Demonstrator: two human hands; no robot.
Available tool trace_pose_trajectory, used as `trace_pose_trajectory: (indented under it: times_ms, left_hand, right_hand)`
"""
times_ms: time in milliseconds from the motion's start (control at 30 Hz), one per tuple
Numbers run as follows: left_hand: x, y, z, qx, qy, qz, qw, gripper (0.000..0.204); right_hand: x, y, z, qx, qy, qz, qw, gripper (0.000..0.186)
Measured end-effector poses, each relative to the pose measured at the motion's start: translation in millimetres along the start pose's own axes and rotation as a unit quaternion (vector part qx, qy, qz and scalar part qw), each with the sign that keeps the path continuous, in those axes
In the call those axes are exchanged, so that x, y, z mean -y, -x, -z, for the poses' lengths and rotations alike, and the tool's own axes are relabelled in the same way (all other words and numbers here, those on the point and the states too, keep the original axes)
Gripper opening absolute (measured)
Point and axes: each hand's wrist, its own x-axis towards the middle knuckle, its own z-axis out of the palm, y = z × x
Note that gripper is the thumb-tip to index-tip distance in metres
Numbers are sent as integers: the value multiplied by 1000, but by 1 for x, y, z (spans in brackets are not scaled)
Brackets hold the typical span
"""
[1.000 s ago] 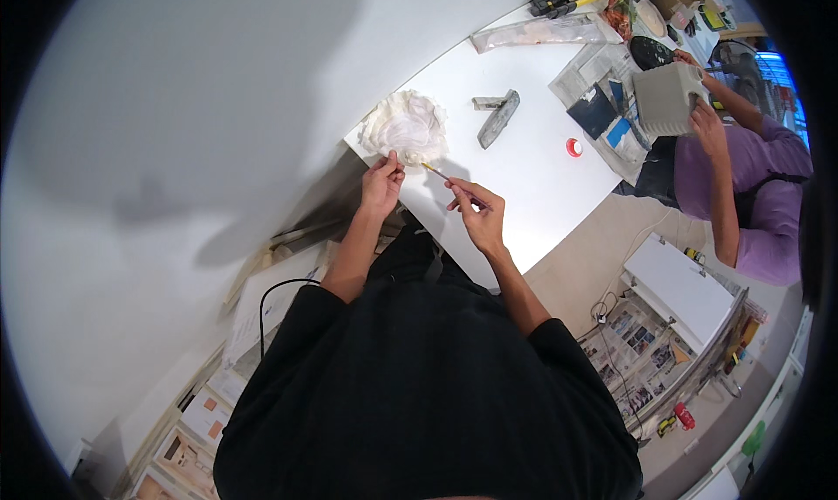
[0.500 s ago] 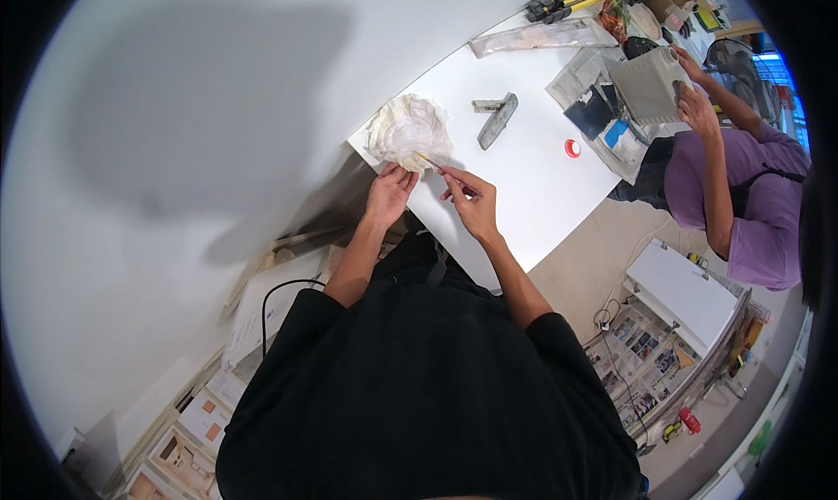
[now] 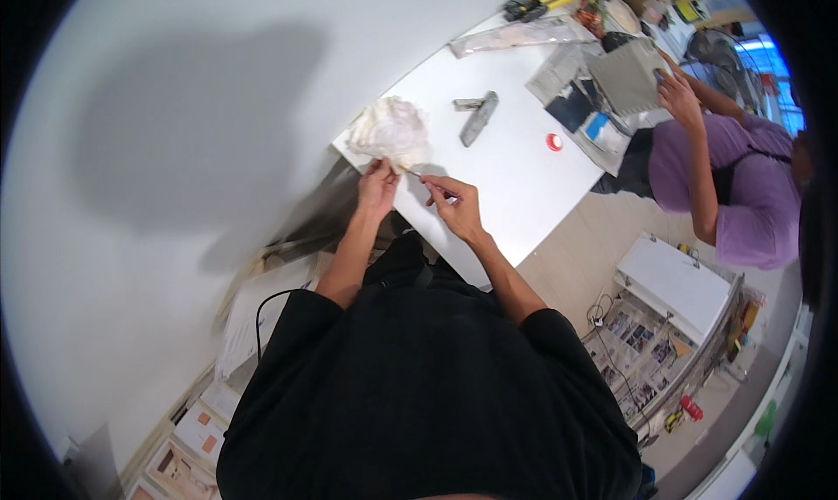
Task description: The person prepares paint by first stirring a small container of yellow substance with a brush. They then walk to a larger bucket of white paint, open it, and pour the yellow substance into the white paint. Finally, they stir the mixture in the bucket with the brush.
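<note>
A white, ruffled, dish-like piece with a crinkled rim lies at the near left corner of the white table. My left hand has its fingers closed at the near edge of this piece, pinching the rim. In my right hand is a thin brush, held like a pen between thumb and fingers. Its tip meets the rim just right of my left fingertips. Fine detail at the tip is too small to tell.
A grey folding tool and a red-and-white round cap lie on the table. Plastic-wrapped material is along the far edge. At right, a co-worker in a purple shirt holds a grey canister. The wall borders the left.
The brush tip has moved down to the rim near my left fingers. Both hands appear slightly lower and further left, as the whole view has shifted. The co-worker still holds the canister.
</note>
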Motion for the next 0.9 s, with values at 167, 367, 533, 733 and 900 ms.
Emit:
trace_pose_trajectory:
  times_ms: [167,367,533,733,900]
  left_hand:
    - [-17,17,-14,-58,-157,14,986,13]
    - [-14,51,-66,64,-605,-10,794,19]
    - [110,2,-176,254,-630,-214,702,43]
    - [226,-34,-253,102,-754,-267,592,67]
    - [262,-57,-259,4,-795,-307,523,58]
  right_hand:
    - [17,37,33,-111,-60,8,992,18]
    - [5,110,119,-361,-139,-20,922,21]
    - [-19,191,154,-511,-138,-62,846,21]
    - [-44,300,151,-564,-98,-133,809,21]
    - [-67,359,173,-593,-125,-171,777,22]
